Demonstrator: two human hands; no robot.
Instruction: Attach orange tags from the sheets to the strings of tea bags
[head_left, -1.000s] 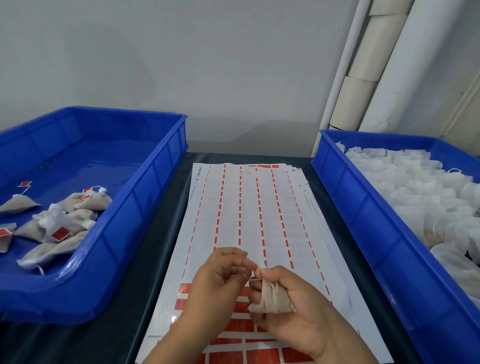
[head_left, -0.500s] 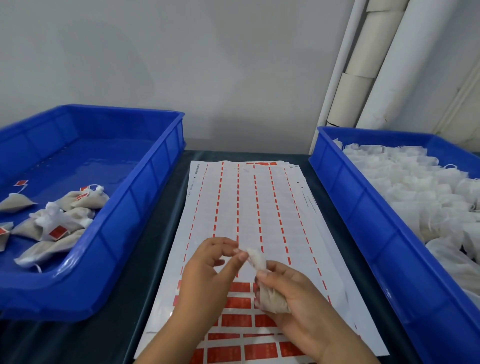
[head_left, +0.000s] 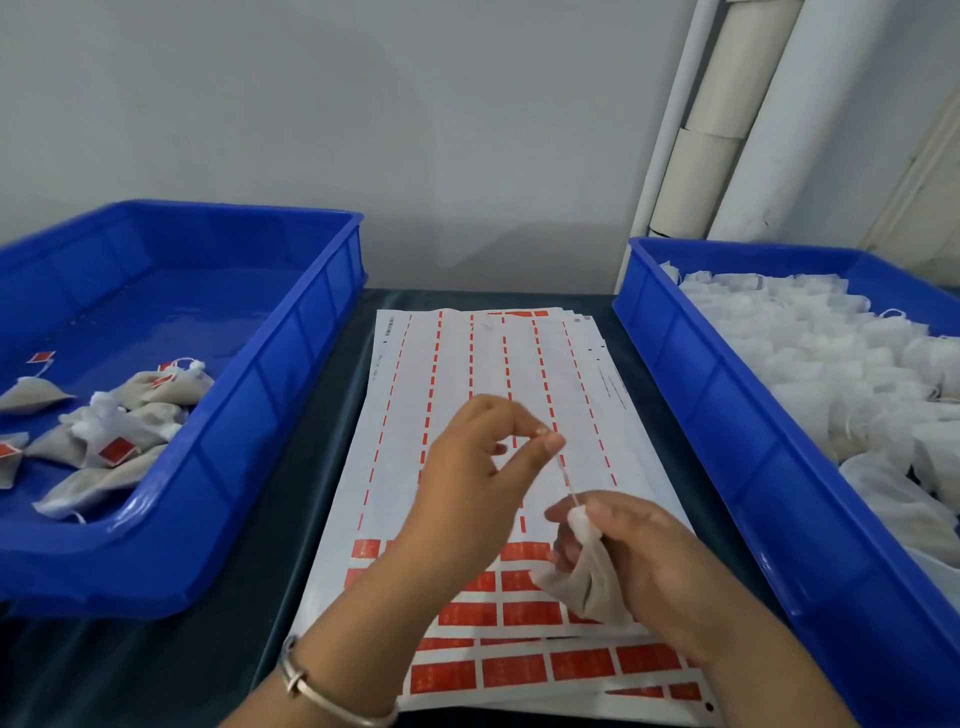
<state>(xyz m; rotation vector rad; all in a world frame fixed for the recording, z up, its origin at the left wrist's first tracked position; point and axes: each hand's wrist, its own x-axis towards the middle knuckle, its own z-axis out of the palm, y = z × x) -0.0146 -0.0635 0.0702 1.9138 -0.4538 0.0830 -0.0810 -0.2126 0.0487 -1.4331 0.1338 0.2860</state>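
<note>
A tea bag (head_left: 584, 584) is held in the right hand (head_left: 644, 566), whose fingers and thumb are curled round its gathered neck, above the near part of the stack of tag sheets (head_left: 498, 467). The string (head_left: 567, 480) of this bag is drawn taut up and to the left, and its free end is pinched between thumb and forefinger of the left hand (head_left: 478, 483), the remaining fingers being loosely curled. A metal bangle (head_left: 311, 686) is worn on the left wrist. The sheets are laid lengthwise along the middle of the dark table (head_left: 291, 519), from its near edge toward the far edge; orange tags (head_left: 519, 613) remain in rows at the near end, while the far part is seen stripped, with only thin orange dashes left. Toward the left edge of the table a blue tray (head_left: 291, 415) is placed, in which several tagged tea bags (head_left: 114, 441) are lying near its near left corner. Toward the right edge a second blue tray (head_left: 727, 441) is set, filled with white untagged bags (head_left: 841, 374). White pipes (head_left: 753, 130) are seen against the wall beyond the far right corner.
</note>
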